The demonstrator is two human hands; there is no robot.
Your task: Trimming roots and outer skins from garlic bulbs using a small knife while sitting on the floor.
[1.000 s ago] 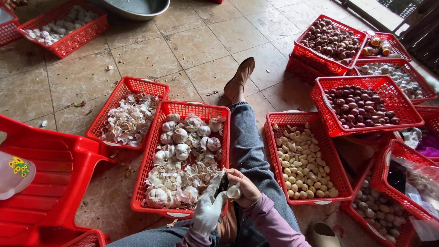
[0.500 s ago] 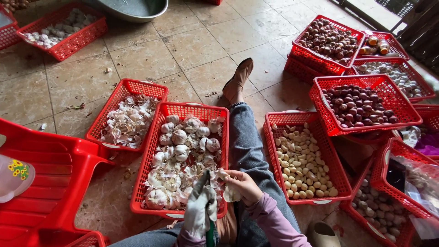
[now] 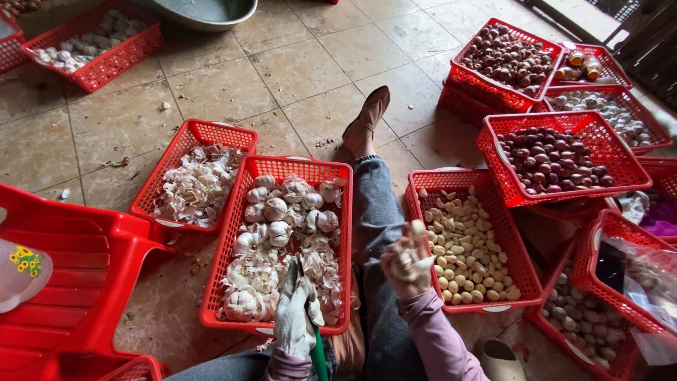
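The gloved left hand (image 3: 295, 321) is clamped on a green-handled knife (image 3: 317, 353), poised over the near edge of the red basket of garlic bulbs (image 3: 243, 204), which lie at its twelve o'clock. The bare right hand (image 3: 407, 259) is closed on a peeled clove (image 3: 418, 227) pinched at its fingertips. The basket of peeled cloves (image 3: 518, 279) sits just beside it at three o'clock.

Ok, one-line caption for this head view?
Seated person's gloved left hand holds a knife over a garlic basket; right hand lifts a peeled clove.
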